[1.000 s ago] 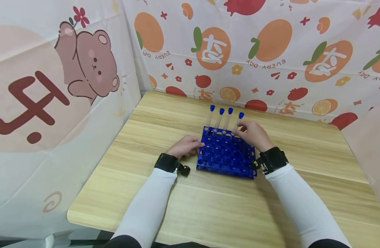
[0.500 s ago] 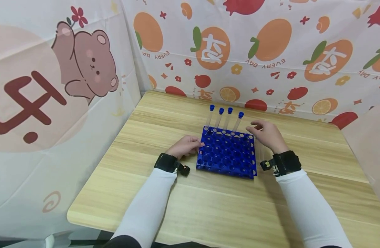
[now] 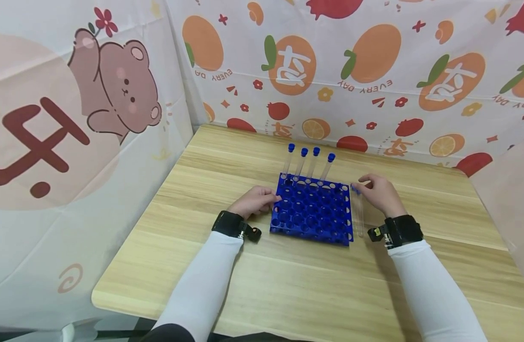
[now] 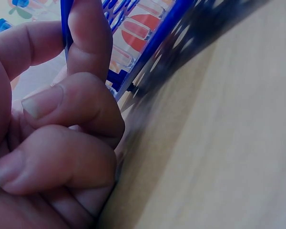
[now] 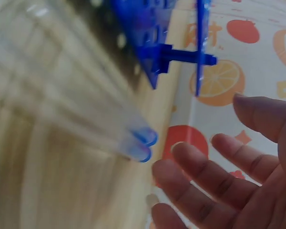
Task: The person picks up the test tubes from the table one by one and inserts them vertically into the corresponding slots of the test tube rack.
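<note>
Rack (image 3: 306,207) on table (image 3: 287,294), between left hand (image 3: 255,200) and right hand (image 3: 381,194)
Four tubes (image 3: 312,166) stand in the rack's far row, ahead and right of the left hand; loose tubes (image 3: 361,218) lie just left of the right hand, beside the rack; a cloth (image 3: 351,102) hangs behind the table, beyond both hands.

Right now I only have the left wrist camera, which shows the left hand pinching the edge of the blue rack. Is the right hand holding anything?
Observer: No. In the right wrist view, the right hand is open, with nothing between its fingers and thumb.
Operator: What's nearest to it?
Observer: Two blue-capped tubes show there, lying on the table beside the right edge of the rack.
Operator: I see some blue caps at the top left of my picture. How many tubes stand in the rack?
Observer: The head view shows four upright tubes along its far edge.
</note>
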Available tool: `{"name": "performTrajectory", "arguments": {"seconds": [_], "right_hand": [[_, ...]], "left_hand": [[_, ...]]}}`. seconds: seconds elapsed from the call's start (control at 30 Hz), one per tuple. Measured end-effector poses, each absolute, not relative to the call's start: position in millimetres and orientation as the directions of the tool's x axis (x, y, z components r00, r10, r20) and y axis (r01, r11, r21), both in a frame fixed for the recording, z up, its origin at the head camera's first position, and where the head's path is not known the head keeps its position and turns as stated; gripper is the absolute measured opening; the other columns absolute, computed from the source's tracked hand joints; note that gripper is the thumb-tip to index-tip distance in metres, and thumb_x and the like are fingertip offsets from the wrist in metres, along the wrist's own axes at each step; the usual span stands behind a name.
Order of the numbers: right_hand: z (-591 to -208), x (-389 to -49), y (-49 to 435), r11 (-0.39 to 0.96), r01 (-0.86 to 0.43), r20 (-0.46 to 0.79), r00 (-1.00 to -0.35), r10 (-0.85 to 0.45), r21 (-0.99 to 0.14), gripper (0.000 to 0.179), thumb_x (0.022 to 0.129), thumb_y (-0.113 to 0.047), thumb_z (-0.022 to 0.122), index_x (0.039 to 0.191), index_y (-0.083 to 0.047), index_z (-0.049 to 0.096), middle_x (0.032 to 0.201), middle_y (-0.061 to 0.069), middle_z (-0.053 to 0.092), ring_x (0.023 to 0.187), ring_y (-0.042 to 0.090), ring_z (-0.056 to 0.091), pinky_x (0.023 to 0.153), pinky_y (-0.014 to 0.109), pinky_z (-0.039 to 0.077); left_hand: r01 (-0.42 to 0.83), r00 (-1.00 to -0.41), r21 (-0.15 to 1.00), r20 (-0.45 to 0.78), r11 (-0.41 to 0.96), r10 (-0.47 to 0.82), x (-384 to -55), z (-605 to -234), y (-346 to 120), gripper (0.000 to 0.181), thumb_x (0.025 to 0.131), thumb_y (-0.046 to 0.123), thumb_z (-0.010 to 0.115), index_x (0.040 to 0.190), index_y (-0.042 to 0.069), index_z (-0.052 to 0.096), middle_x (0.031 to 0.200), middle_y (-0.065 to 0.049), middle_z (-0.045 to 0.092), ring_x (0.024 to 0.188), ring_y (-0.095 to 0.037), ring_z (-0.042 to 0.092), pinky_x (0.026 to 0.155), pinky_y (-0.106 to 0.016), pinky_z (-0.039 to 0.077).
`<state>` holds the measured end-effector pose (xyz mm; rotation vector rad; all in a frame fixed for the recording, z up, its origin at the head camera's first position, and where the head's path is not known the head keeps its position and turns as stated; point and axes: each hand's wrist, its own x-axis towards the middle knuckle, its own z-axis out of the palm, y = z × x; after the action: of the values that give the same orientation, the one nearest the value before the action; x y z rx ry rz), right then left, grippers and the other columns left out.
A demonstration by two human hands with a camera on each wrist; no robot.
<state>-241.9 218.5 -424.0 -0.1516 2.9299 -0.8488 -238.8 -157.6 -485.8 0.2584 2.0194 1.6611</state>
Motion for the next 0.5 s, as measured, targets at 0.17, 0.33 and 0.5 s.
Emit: {"name": "performTrajectory", "arguments": {"seconds": [0.17,0.33,0.5], "right_hand": [[-431.7,-240.5,226.3,0.849,-0.007,-0.141,-0.985,-0.096,-0.529,0.055,0.096,-0.051,0.055,0.124,-0.003,0.052,0.111,0.025,0.063,0.095,0.035,0.061,0.073,0.04,0.05],[-436.6,-241.1,229.9,0.858,0.032,-0.193,-0.978,-0.078,-0.513,0.056,0.096,-0.048,0.058,0.125,-0.002,0.048,0.109,0.023,0.062,0.092,0.034,0.059,0.07,0.037,0.047],[-437.8,-240.9,228.6,0.884,0.034,-0.202,-0.977,-0.068,-0.467,0.056,0.094,-0.043,0.062,0.127,0.0,0.047,0.092,0.014,0.06,0.08,0.028,0.055,0.064,0.034,0.042]], "left_hand": [[-0.174,-0.854,0.958,-0.263,0.23,0.449,-238.9,-485.7,-157.5,0.026,0.097,0.027,0.058,0.078,0.01,0.062,0.059,0.005,0.048,0.048,-0.01,0.034,0.043,-0.023,0.025],[-0.174,-0.855,0.958,-0.262,0.229,0.448,-239.3,-486.2,-157.4,0.026,0.097,0.027,0.059,0.078,0.01,0.061,0.062,0.004,0.05,0.049,-0.01,0.035,0.043,-0.023,0.026],[-0.17,-0.854,0.957,-0.262,0.234,0.45,-239.3,-485.9,-157.5,0.025,0.097,0.027,0.058,0.078,0.011,0.061,0.062,0.004,0.051,0.049,-0.01,0.036,0.044,-0.023,0.027]]}}
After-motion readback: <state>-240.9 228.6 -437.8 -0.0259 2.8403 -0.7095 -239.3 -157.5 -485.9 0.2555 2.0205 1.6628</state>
